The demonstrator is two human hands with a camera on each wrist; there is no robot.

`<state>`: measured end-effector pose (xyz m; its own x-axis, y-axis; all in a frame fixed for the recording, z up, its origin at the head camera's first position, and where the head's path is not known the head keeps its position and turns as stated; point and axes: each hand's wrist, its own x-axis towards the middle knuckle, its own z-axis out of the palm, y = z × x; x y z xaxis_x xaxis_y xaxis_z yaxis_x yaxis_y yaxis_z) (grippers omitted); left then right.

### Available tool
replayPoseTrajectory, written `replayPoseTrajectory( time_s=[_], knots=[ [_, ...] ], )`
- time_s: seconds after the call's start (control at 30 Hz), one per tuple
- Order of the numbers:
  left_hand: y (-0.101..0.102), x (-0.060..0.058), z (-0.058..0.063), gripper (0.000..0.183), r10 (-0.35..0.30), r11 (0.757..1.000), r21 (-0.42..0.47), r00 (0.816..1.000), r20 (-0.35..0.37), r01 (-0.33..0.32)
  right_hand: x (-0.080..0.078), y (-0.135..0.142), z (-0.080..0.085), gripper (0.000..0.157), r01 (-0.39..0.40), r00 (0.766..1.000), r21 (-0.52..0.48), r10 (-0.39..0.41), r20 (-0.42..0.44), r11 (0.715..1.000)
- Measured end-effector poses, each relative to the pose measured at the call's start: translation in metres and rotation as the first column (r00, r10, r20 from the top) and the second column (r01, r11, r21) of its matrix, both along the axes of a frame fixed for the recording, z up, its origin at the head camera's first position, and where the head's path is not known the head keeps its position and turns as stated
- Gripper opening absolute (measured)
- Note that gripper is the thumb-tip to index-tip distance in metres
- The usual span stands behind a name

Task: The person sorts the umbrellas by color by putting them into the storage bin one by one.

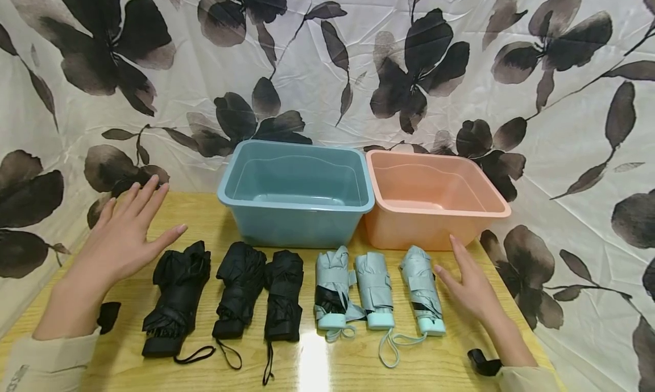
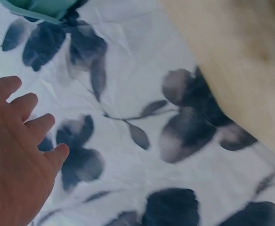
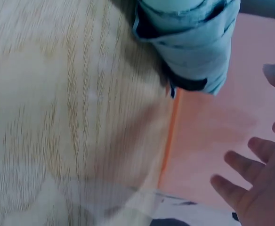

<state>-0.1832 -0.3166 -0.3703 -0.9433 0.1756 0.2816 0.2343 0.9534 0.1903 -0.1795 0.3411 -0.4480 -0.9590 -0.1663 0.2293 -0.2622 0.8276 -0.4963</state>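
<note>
Three folded black umbrellas lie in a row on the left: the leftmost black umbrella (image 1: 176,295), the middle black umbrella (image 1: 239,289) and the right black umbrella (image 1: 284,295). To their right lie three pale blue-green umbrellas: one light umbrella (image 1: 332,284), a second light umbrella (image 1: 375,287) and a third light umbrella (image 1: 422,289). My left hand (image 1: 125,238), fingers spread and holding nothing, hovers beside the leftmost black umbrella. On the other side, my right hand (image 1: 468,284) is held apart from the third light umbrella, its fingers extended with nothing in them.
A blue bin (image 1: 297,224) and a pink bin (image 1: 435,230) stand side by side behind the umbrellas, with no contents visible. Everything rests on a wooden table (image 1: 230,375). Floral cloth (image 1: 327,67) hangs behind and along both sides.
</note>
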Motion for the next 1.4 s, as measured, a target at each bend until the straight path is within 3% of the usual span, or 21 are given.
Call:
replayPoseTrajectory(
  time_s=[0.23,0.57,0.8,1.03,1.4],
  knots=[
    [0.023,-0.023,0.027,0.096,-0.071,0.997,-0.003,0.996,0.048,0.071,-0.003,-0.011,-0.004,0.085,-0.059,0.996,0.026,0.058,0.061,0.998],
    [0.054,-0.05,0.044,0.099,-0.116,0.989,-0.073,0.978,0.171,0.13,-0.011,-0.017,-0.007,0.086,-0.119,0.977,0.045,0.109,0.184,0.992],
    [0.069,-0.07,0.044,0.1,-0.145,0.985,-0.063,0.963,0.228,0.163,-0.018,-0.022,-0.008,0.097,-0.18,0.959,0.052,0.163,0.231,0.982],
    [0.079,-0.084,0.04,0.099,-0.157,0.98,-0.077,0.951,0.267,0.183,-0.023,-0.029,-0.006,0.113,-0.154,0.949,0.079,0.126,0.29,0.985],
    [0.081,-0.09,0.031,0.095,-0.177,0.979,-0.055,0.951,0.253,0.197,-0.024,-0.033,-0.011,0.103,-0.111,0.963,0.078,0.088,0.255,0.991]
  ],
)
